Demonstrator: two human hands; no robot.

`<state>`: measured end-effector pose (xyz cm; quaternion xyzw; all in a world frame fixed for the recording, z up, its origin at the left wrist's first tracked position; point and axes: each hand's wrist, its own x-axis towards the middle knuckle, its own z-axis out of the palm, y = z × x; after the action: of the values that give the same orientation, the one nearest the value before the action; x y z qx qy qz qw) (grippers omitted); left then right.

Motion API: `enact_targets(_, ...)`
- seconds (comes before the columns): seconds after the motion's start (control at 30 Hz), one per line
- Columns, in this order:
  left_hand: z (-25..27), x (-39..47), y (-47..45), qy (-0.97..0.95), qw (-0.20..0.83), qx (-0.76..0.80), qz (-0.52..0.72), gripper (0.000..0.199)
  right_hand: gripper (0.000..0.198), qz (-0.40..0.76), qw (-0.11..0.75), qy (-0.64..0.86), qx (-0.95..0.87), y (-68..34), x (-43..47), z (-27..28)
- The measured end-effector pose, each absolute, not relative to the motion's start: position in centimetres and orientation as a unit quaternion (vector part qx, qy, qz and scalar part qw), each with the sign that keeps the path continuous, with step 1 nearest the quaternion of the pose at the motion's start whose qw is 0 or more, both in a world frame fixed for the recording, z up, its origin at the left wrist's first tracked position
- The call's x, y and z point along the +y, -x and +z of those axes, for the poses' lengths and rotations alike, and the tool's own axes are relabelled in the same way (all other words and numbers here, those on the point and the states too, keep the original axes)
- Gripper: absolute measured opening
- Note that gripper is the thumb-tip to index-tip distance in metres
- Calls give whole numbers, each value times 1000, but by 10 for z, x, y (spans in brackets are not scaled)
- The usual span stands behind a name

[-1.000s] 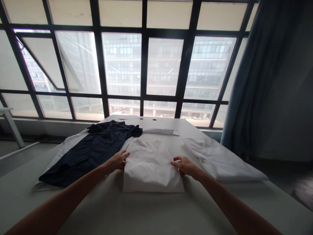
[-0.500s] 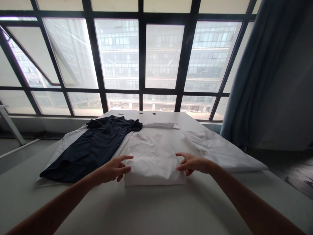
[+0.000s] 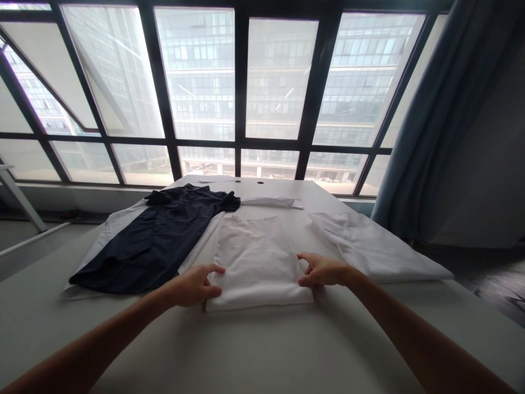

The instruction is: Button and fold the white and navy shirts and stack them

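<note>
A white shirt [image 3: 258,262], folded into a rough rectangle, lies in front of me on the table with slight wrinkles. At its left edge, my left hand [image 3: 194,285] has the thumb and index finger on top of the cloth, the other fingers tucked out of sight at the side. My right hand [image 3: 322,271] grips the opposite edge in the same way, its lower fingers partly hidden. Left of it, a dark navy short-sleeved shirt [image 3: 159,241] is spread flat over white cloth [image 3: 123,219].
On the right of the white table [image 3: 246,350] lies another folded white garment [image 3: 377,246]. A strip of white cloth [image 3: 270,202] is farther back, near two dark holes in the tabletop. Large windows stand behind, with a blue-grey curtain [image 3: 426,148] at the right.
Both hands have closed from loosely pointing fingers onto the shirt's side edges. The shirt looks flatter and smoother. My view has tipped slightly downward.
</note>
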<state>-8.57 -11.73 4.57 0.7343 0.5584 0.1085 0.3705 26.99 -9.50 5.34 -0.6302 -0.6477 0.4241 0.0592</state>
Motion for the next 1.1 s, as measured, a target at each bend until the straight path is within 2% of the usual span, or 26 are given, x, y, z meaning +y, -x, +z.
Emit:
enact_targets(0.13,45,-124,84,-759,319,563,71,63,81,377,23,642,-668,-266,-100,61)
enact_targets(0.23,47,-130,77,-810,158,556,102,40,89,307,27,642,-702,-260,-106,64)
enact_targets(0.27,46,-131,72,-826,97,538,135,34,88,247,60,650,-716,-255,-108,62)
enact_targets(0.33,41,-133,59,-859,18,469,206,36,75,89,167,653,-734,-238,-113,54)
enact_targets(0.4,32,-131,46,-892,-4,384,240,47,60,-37,259,606,-751,-215,-116,41)
enact_targets(0.43,26,-130,41,-905,-4,355,234,53,58,-60,269,567,-776,-203,-117,33)
enact_targets(0.57,5,-122,35,-920,37,369,126,68,66,-10,174,492,-853,-173,-118,11)
enact_targets(0.83,5,-121,41,-914,66,397,48,74,85,57,55,578,-812,-195,-110,9)
enact_targets(0.97,10,-125,39,-910,72,407,35,76,85,57,36,611,-789,-202,-113,13)
enact_targets(1.1,29,-141,37,-919,85,379,61,67,70,27,73,595,-800,-202,-124,32)
